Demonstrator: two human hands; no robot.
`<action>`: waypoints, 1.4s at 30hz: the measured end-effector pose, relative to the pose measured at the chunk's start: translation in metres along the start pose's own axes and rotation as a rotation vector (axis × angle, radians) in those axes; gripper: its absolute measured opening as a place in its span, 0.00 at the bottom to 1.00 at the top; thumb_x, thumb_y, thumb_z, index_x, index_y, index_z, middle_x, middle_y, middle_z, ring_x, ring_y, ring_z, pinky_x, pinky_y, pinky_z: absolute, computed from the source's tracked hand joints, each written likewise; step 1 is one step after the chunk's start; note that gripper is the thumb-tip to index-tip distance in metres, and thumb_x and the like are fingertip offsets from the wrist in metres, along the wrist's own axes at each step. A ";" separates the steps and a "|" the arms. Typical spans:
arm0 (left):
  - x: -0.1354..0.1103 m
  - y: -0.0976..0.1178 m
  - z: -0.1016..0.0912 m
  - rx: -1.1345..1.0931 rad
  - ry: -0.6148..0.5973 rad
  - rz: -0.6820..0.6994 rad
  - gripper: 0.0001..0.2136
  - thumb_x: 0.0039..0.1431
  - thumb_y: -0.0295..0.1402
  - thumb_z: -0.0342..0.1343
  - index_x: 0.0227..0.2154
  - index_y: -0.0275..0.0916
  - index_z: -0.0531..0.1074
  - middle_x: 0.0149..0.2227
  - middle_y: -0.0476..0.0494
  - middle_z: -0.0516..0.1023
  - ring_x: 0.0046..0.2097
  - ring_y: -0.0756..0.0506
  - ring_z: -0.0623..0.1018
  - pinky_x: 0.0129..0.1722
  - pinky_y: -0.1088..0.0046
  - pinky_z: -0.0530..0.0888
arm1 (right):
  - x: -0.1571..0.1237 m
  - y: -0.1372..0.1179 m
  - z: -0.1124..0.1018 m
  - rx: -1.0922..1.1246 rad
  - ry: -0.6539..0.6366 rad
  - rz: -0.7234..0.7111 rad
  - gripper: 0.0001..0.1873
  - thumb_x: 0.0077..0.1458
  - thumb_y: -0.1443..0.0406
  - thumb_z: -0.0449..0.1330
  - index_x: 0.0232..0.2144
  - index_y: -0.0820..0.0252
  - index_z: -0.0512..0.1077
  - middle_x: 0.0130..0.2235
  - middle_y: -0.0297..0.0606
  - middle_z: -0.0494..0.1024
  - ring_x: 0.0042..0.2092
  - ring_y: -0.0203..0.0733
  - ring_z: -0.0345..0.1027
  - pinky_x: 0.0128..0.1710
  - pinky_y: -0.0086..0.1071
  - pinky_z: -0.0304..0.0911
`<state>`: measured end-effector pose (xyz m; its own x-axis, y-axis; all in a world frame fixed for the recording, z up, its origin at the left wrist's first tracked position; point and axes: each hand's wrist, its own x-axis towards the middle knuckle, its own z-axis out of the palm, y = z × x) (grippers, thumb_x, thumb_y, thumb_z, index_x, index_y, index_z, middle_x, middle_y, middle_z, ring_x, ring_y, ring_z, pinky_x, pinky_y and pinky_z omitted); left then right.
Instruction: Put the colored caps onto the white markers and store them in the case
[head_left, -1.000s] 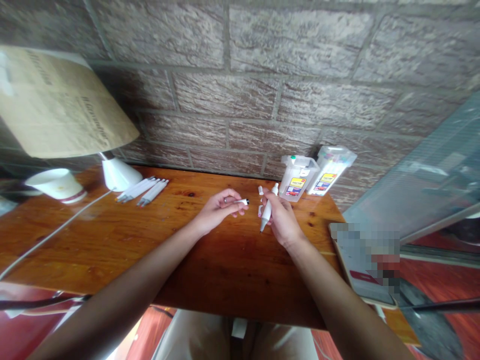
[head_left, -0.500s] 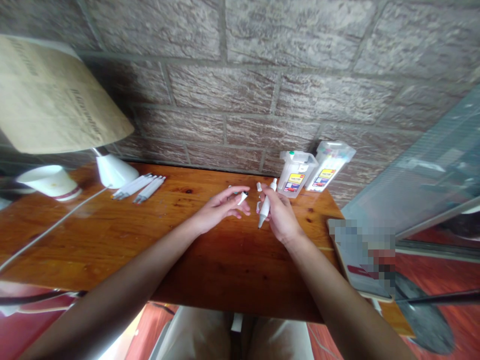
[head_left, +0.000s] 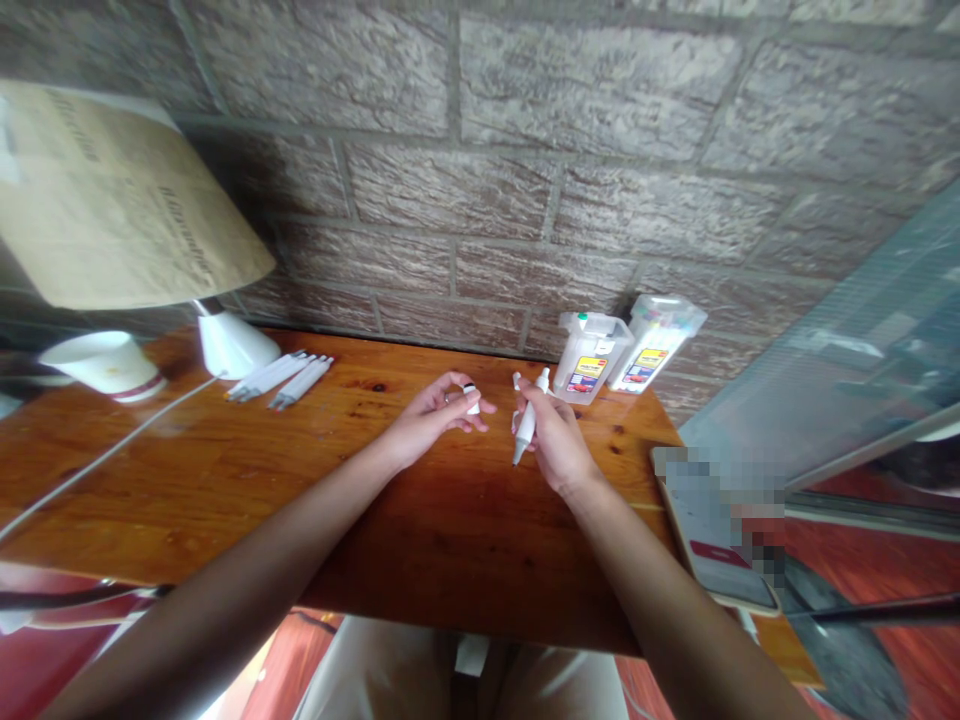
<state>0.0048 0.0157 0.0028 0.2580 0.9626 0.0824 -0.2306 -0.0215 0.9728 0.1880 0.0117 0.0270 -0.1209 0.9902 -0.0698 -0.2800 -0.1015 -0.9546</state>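
My left hand (head_left: 448, 408) pinches a small white marker cap (head_left: 472, 400) with a dark end between thumb and fingers, just above the table. To its right, my right hand (head_left: 556, 430) is closed around a white marker (head_left: 529, 420). That marker is tilted, its grey nib end uncapped and pointing down towards me. Small white pieces show just behind the right-hand fingers, partly hidden by them. Beyond that hand stands a clear plastic marker case (head_left: 589, 355) with a yellow label. A gap separates the cap from the marker.
A second case (head_left: 652, 345) holding markers stands at the wooden table's (head_left: 420, 520) back right. Several white markers (head_left: 274, 378) lie at left by the lamp (head_left: 232, 340), near a paper cup (head_left: 109, 366). A flat tablet-like device (head_left: 716, 540) lies along the right edge.
My left hand has drawn slightly left with the cap, widening the gap to the marker. My right hand keeps its grip on the marker. The view has shifted slightly.
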 end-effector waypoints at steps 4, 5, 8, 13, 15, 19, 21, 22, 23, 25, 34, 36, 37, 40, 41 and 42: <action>-0.002 0.004 0.001 0.066 -0.012 0.027 0.21 0.54 0.47 0.67 0.42 0.37 0.71 0.39 0.42 0.84 0.31 0.50 0.80 0.33 0.74 0.71 | 0.001 -0.001 0.000 0.012 0.022 -0.004 0.23 0.46 0.48 0.68 0.20 0.56 0.64 0.15 0.26 0.59 0.18 0.31 0.50 0.17 0.28 0.40; -0.003 0.004 0.001 0.086 -0.027 0.040 0.20 0.54 0.47 0.68 0.40 0.36 0.73 0.39 0.42 0.83 0.33 0.50 0.80 0.34 0.75 0.71 | 0.001 -0.001 0.000 0.018 0.025 -0.009 0.23 0.45 0.48 0.68 0.20 0.56 0.64 0.15 0.25 0.58 0.18 0.31 0.50 0.16 0.28 0.40; -0.004 0.002 0.002 0.112 -0.037 0.064 0.19 0.50 0.44 0.71 0.35 0.35 0.75 0.38 0.43 0.82 0.35 0.51 0.78 0.34 0.75 0.71 | 0.001 -0.001 -0.001 0.025 0.030 -0.010 0.23 0.45 0.48 0.69 0.20 0.56 0.64 0.15 0.25 0.58 0.18 0.32 0.51 0.16 0.28 0.40; -0.003 0.002 0.002 0.069 0.015 0.060 0.19 0.45 0.43 0.74 0.34 0.35 0.76 0.29 0.50 0.77 0.28 0.54 0.73 0.30 0.76 0.69 | 0.001 -0.002 -0.001 0.036 0.042 -0.003 0.23 0.46 0.48 0.68 0.20 0.56 0.64 0.15 0.25 0.57 0.18 0.32 0.52 0.16 0.28 0.41; -0.003 0.004 0.003 0.070 0.015 0.069 0.19 0.46 0.44 0.73 0.34 0.36 0.77 0.27 0.51 0.76 0.27 0.54 0.72 0.29 0.77 0.68 | 0.001 -0.002 -0.001 0.047 0.044 -0.016 0.23 0.45 0.49 0.69 0.19 0.56 0.63 0.15 0.25 0.57 0.18 0.31 0.50 0.16 0.28 0.41; -0.004 0.009 0.005 0.063 0.046 0.046 0.20 0.46 0.45 0.73 0.34 0.36 0.76 0.26 0.50 0.78 0.26 0.53 0.74 0.28 0.75 0.68 | 0.001 -0.002 -0.001 0.038 0.045 -0.038 0.24 0.46 0.48 0.69 0.19 0.56 0.63 0.15 0.25 0.56 0.18 0.31 0.49 0.16 0.28 0.41; -0.004 0.009 0.005 0.070 0.050 0.020 0.20 0.46 0.44 0.73 0.35 0.36 0.75 0.28 0.48 0.79 0.26 0.52 0.75 0.27 0.75 0.68 | 0.001 -0.002 -0.001 0.027 0.053 -0.042 0.24 0.46 0.47 0.68 0.19 0.56 0.63 0.16 0.25 0.56 0.18 0.31 0.50 0.16 0.28 0.41; -0.004 0.008 0.005 0.076 0.041 0.013 0.20 0.46 0.44 0.73 0.35 0.36 0.75 0.28 0.48 0.80 0.26 0.52 0.75 0.27 0.75 0.68 | 0.001 -0.002 -0.002 0.024 0.059 -0.044 0.25 0.46 0.47 0.68 0.19 0.56 0.63 0.16 0.25 0.56 0.18 0.31 0.51 0.16 0.28 0.42; -0.004 0.007 0.004 0.082 0.025 0.009 0.19 0.47 0.43 0.73 0.35 0.36 0.75 0.29 0.47 0.81 0.27 0.52 0.76 0.28 0.75 0.68 | 0.001 -0.002 -0.002 0.022 0.063 -0.047 0.25 0.46 0.47 0.68 0.19 0.56 0.63 0.16 0.26 0.57 0.18 0.31 0.51 0.16 0.28 0.42; -0.004 0.005 0.002 0.091 -0.024 -0.002 0.19 0.47 0.42 0.73 0.36 0.36 0.75 0.30 0.46 0.82 0.28 0.51 0.78 0.30 0.75 0.70 | 0.001 -0.002 -0.001 0.024 0.063 -0.057 0.25 0.46 0.46 0.68 0.19 0.56 0.63 0.16 0.26 0.57 0.18 0.31 0.50 0.16 0.28 0.42; -0.008 0.002 0.006 0.176 -0.228 -0.103 0.19 0.49 0.41 0.72 0.39 0.35 0.77 0.37 0.40 0.85 0.32 0.47 0.82 0.36 0.70 0.76 | 0.003 0.001 -0.005 0.034 0.067 -0.048 0.24 0.48 0.47 0.67 0.20 0.56 0.64 0.15 0.25 0.59 0.17 0.31 0.52 0.17 0.27 0.43; -0.008 0.001 0.006 0.193 -0.250 -0.095 0.19 0.49 0.41 0.71 0.40 0.35 0.79 0.37 0.41 0.85 0.33 0.47 0.82 0.37 0.69 0.77 | 0.004 0.002 -0.005 0.031 0.063 -0.058 0.24 0.48 0.46 0.67 0.21 0.56 0.64 0.14 0.25 0.59 0.17 0.31 0.52 0.16 0.28 0.43; -0.008 0.001 0.006 0.198 -0.255 -0.088 0.18 0.49 0.40 0.72 0.40 0.35 0.79 0.37 0.41 0.85 0.34 0.47 0.82 0.38 0.69 0.77 | 0.004 0.002 -0.005 0.030 0.063 -0.062 0.24 0.48 0.46 0.67 0.21 0.56 0.64 0.15 0.25 0.59 0.17 0.32 0.52 0.16 0.28 0.43; -0.008 0.001 0.005 0.205 -0.252 -0.066 0.17 0.50 0.39 0.71 0.39 0.35 0.79 0.34 0.42 0.84 0.35 0.46 0.82 0.39 0.69 0.77 | 0.004 0.002 -0.005 0.033 0.064 -0.064 0.24 0.48 0.46 0.67 0.21 0.56 0.64 0.15 0.25 0.59 0.17 0.31 0.51 0.16 0.28 0.43; -0.008 0.002 0.004 0.206 -0.253 -0.064 0.17 0.50 0.39 0.71 0.39 0.35 0.78 0.34 0.42 0.84 0.35 0.46 0.82 0.39 0.69 0.77 | 0.004 0.002 -0.005 0.035 0.067 -0.062 0.24 0.49 0.46 0.67 0.21 0.56 0.64 0.15 0.25 0.59 0.17 0.31 0.51 0.16 0.27 0.43; -0.009 0.002 0.004 0.207 -0.256 -0.066 0.17 0.51 0.39 0.71 0.39 0.35 0.78 0.34 0.42 0.84 0.35 0.46 0.82 0.38 0.70 0.76 | 0.004 0.002 -0.005 0.035 0.069 -0.061 0.24 0.49 0.46 0.67 0.21 0.56 0.64 0.15 0.25 0.59 0.17 0.31 0.52 0.16 0.27 0.44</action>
<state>0.0062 0.0062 0.0053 0.4997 0.8651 0.0441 -0.0168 -0.0413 0.9990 0.1919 0.0163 0.0229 -0.0366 0.9988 -0.0328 -0.3179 -0.0428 -0.9472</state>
